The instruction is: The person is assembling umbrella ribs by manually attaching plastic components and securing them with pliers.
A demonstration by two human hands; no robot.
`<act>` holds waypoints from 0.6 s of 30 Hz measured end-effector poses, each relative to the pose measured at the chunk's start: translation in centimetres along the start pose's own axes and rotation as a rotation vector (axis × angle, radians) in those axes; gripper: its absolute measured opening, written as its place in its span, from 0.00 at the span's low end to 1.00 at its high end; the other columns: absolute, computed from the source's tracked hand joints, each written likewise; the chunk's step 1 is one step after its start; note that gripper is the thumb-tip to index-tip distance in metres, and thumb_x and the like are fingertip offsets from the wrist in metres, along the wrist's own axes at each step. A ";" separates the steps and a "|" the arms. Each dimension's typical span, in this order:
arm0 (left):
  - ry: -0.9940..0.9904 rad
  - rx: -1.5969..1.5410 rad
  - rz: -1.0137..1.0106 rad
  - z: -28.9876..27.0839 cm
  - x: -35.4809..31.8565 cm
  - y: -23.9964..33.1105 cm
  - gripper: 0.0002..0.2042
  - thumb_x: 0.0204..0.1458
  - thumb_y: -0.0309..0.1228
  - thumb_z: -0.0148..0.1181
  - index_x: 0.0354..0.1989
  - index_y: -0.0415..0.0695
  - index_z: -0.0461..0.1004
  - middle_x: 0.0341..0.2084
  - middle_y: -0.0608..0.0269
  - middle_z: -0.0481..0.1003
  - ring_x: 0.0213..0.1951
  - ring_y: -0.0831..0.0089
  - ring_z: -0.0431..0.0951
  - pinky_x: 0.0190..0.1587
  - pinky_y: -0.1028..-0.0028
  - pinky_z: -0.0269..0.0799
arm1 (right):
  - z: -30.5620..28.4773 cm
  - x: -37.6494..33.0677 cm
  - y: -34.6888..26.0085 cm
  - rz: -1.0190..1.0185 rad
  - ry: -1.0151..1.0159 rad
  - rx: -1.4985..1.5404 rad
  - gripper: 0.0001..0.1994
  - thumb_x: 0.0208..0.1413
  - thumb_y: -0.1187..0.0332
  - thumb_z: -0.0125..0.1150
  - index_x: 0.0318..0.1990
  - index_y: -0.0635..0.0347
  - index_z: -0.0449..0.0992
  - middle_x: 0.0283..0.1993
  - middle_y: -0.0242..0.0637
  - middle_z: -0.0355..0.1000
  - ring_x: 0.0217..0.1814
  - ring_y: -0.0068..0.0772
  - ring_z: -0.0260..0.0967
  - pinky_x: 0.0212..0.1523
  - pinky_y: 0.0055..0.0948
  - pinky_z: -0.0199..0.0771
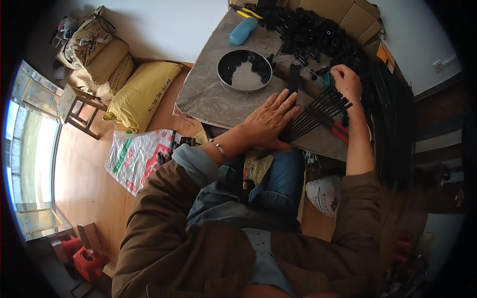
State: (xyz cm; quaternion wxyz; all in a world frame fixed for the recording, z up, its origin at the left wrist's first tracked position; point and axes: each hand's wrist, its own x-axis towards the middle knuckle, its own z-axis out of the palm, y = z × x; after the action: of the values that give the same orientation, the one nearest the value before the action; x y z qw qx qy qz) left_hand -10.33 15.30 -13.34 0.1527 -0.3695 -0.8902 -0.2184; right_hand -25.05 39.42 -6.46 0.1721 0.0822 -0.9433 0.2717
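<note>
My left hand (275, 115) lies flat with its fingers stretched out, at the near edge of the grey table (201, 94). Its fingertips and thumb rest against a row of thin black rods (318, 116) that fans out to the right. A flat black strip (294, 77) points away just beyond the fingers. My right hand (347, 82) is raised over the far ends of the rods, fingers curled into a pinch; anything between them is too small to make out. Below it lies a teal piece (326, 79). Red-handled pliers (339, 132) lie beside the rods.
A round pan (219, 74) holding small black parts stands left of a large pile of black pieces (320, 35). Behind are a blue case (243, 31), yellow-handled pliers (248, 13) and a cardboard box (355, 20). Long black rods (392, 124) hang at right; a yellow sack (141, 94) lies left.
</note>
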 end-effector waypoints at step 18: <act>-0.129 -0.141 -0.051 -2.0 -0.5 0.3 0.50 0.31 0.54 0.70 0.63 0.39 0.56 0.67 0.49 0.47 0.69 0.52 0.43 0.67 0.53 0.40 | -3.7 2.2 2.0 -0.316 0.028 -0.336 0.04 0.53 0.66 0.57 0.32 0.53 0.76 0.35 0.32 0.73 0.39 0.36 0.72 0.39 0.32 0.70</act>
State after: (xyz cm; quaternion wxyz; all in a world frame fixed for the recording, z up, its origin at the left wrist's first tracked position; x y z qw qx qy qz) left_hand -9.50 14.21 -11.76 0.0632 -0.3698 -0.8897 -0.2601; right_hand -26.56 42.95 -3.61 0.2368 0.1954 -0.9482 0.0815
